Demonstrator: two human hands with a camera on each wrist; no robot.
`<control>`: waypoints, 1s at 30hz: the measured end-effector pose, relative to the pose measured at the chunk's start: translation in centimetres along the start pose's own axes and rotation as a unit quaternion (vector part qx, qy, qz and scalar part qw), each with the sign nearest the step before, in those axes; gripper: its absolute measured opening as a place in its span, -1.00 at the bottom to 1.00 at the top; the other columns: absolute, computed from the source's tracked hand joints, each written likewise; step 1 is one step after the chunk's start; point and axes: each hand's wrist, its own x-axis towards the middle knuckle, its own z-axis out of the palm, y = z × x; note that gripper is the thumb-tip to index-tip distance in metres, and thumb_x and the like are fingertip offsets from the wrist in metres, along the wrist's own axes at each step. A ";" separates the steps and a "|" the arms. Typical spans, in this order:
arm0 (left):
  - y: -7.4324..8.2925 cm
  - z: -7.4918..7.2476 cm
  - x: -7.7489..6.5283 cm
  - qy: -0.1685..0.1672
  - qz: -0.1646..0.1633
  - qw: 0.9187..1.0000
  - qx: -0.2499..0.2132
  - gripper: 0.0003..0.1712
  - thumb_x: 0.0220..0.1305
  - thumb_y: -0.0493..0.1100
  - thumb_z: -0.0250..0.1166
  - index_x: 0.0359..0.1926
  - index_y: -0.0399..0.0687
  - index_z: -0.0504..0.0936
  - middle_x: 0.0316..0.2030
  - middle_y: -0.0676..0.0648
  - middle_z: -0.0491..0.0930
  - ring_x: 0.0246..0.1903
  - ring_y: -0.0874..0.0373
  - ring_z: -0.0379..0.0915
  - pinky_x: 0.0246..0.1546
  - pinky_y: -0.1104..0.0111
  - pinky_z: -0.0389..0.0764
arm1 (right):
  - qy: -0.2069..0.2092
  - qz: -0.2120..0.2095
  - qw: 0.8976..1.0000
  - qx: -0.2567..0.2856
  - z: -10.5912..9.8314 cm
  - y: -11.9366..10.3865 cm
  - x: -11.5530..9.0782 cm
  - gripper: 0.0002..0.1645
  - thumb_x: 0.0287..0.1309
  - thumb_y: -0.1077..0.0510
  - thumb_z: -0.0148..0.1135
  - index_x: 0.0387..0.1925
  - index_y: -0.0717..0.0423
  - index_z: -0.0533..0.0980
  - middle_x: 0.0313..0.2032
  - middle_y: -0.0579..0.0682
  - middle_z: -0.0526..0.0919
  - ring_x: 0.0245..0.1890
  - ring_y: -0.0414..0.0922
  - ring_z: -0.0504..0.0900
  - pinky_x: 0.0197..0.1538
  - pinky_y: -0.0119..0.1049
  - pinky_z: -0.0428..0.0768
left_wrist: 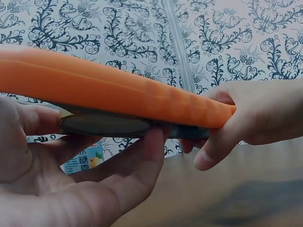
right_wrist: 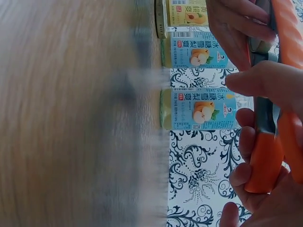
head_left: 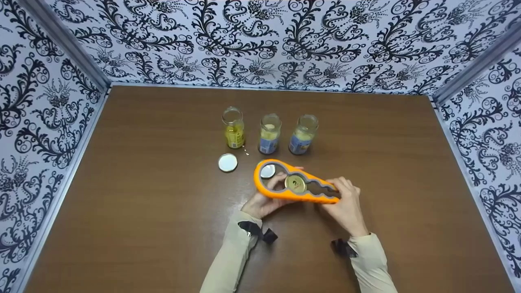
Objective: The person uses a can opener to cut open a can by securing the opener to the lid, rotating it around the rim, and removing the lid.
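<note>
An orange jar opener [head_left: 307, 197] with grey toothed inner edges is held level above the table, spanning both hands. My right hand [head_left: 346, 207] grips its handle ends. Between its arms sits a gold jar lid [head_left: 296, 184], top side up. My left hand [head_left: 264, 203] pinches that lid from below; in the left wrist view the thumb and fingers lie along the edge of the lid [left_wrist: 106, 125], under the opener [left_wrist: 118, 90]. The right wrist view shows the right fingers wrapped round the orange handles [right_wrist: 267, 163].
Behind the hands stand three lidless glass jars: one with a yellow label [head_left: 235, 136] and two with blue labels, the middle jar [head_left: 268, 145] and the right jar [head_left: 300, 143]. A white-faced lid [head_left: 227, 162] lies in front; another lid [head_left: 267, 171] shows through the opener's loop. Patterned walls surround the brown table [head_left: 154, 183].
</note>
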 end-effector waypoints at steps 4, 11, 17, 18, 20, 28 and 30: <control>0.0 -0.1 0.0 -0.010 -0.003 1.000 0.015 -0.32 0.42 -0.13 -0.09 0.47 -0.26 0.01 0.25 -0.08 0.36 0.19 0.04 0.30 0.20 0.06 0.30 | 0.001 -0.002 1.000 -0.002 -0.1 -0.2 -0.1 -0.49 -0.43 0.37 0.57 -0.26 0.15 0.61 -0.33 -0.05 0.57 -0.22 -0.03 0.48 -0.12 -0.01 0.14; 0.1 -0.4 -0.3 -0.002 -0.004 1.000 0.030 -0.36 0.42 -0.11 -0.01 0.46 -0.15 0.14 0.24 -0.10 0.39 0.12 0.02 0.37 0.09 0.01 0.36 | 0.005 -0.006 1.000 -0.002 -0.6 -0.3 -0.2 -0.46 -0.47 0.38 0.58 -0.26 0.19 0.60 -0.31 -0.02 0.58 -0.21 -0.02 0.46 -0.09 0.03 0.11; 0.0 -0.7 -0.6 0.032 0.004 0.999 0.016 -0.63 0.33 -0.10 0.17 0.11 -0.11 0.42 0.03 -0.18 0.53 -0.05 -0.02 0.49 0.02 0.02 0.42 | 0.016 -0.011 1.000 -0.008 -1.2 -0.2 -0.5 -0.44 -0.51 0.45 0.51 -0.26 0.18 0.60 -0.34 -0.04 0.57 -0.23 -0.04 0.44 -0.11 0.00 0.10; 0.0 -0.8 -0.6 0.040 0.006 0.999 0.020 -0.63 0.32 -0.10 0.18 0.09 -0.12 0.42 0.00 -0.20 0.53 -0.07 -0.02 0.50 0.02 0.03 0.43 | 0.018 -0.009 1.000 -0.009 -1.3 -0.1 -0.6 -0.43 -0.53 0.46 0.51 -0.26 0.19 0.60 -0.34 -0.04 0.57 -0.23 -0.05 0.44 -0.12 -0.01 0.10; -0.1 -0.8 -0.5 0.056 0.010 0.998 0.018 -0.61 0.30 -0.12 0.19 0.08 -0.15 0.38 -0.03 -0.21 0.50 -0.09 -0.03 0.50 0.03 0.03 0.44 | 0.022 -0.004 1.000 -0.007 -1.5 -0.1 -0.8 -0.42 -0.53 0.48 0.52 -0.25 0.20 0.60 -0.33 -0.04 0.57 -0.23 -0.05 0.44 -0.12 -0.02 0.10; -0.1 -0.8 0.1 0.052 0.002 0.998 0.044 -0.50 0.38 -0.16 0.10 0.27 -0.25 0.32 0.06 -0.28 0.51 0.05 -0.08 0.45 0.03 0.01 0.43 | 0.036 0.028 0.999 -0.004 -2.1 0.4 -1.4 -0.45 -0.50 0.49 0.50 -0.26 0.25 0.59 -0.34 0.01 0.58 -0.25 -0.07 0.44 -0.12 -0.03 0.09; -0.1 -0.9 0.3 0.039 -0.001 0.998 0.050 -0.56 0.42 -0.16 0.07 0.25 -0.22 0.38 0.05 -0.26 0.53 0.09 -0.08 0.44 0.04 -0.02 0.43 | 0.041 0.038 0.998 -0.008 -2.3 0.5 -1.6 -0.47 -0.46 0.47 0.52 -0.25 0.25 0.59 -0.34 0.03 0.58 -0.25 -0.08 0.44 -0.12 -0.03 0.10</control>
